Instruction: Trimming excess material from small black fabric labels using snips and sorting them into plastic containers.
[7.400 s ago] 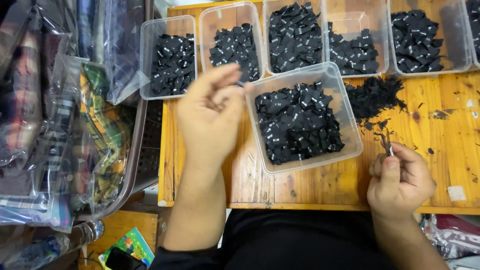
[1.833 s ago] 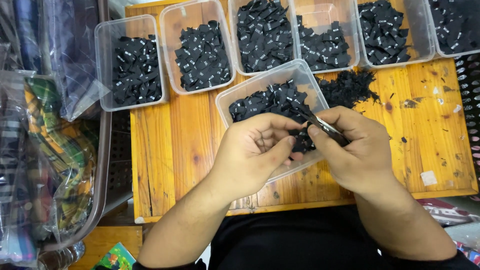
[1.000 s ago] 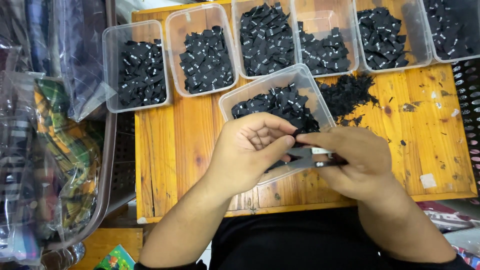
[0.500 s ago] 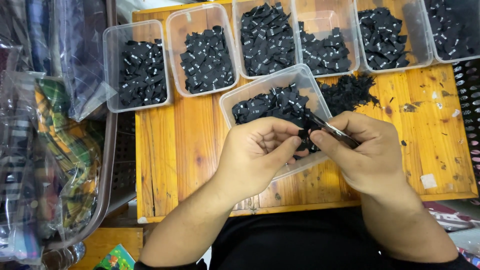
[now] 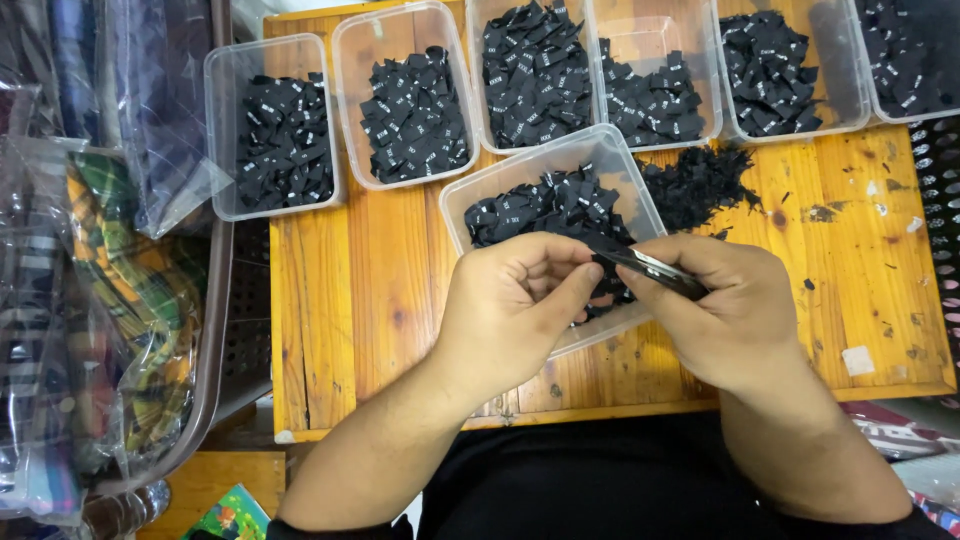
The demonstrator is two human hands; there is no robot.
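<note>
Meeting over the near tub [image 5: 470, 195] of black labels [image 5: 545, 205], the left hand [image 5: 510, 300] curls its fingers about something I cannot make out, while the right hand [image 5: 720, 310] grips small snips [image 5: 650, 270], blades pointing at the left fingertips.

I see bare wooden tabletop [image 5: 350, 300] left of the near clear tub [image 5: 470, 195], open for passage; a far row of label tubs [image 5: 270, 130] blocks the far edge; bagged fabric [image 5: 110, 280] crowds the left; loose black labels [image 5: 700, 180] lie right.
</note>
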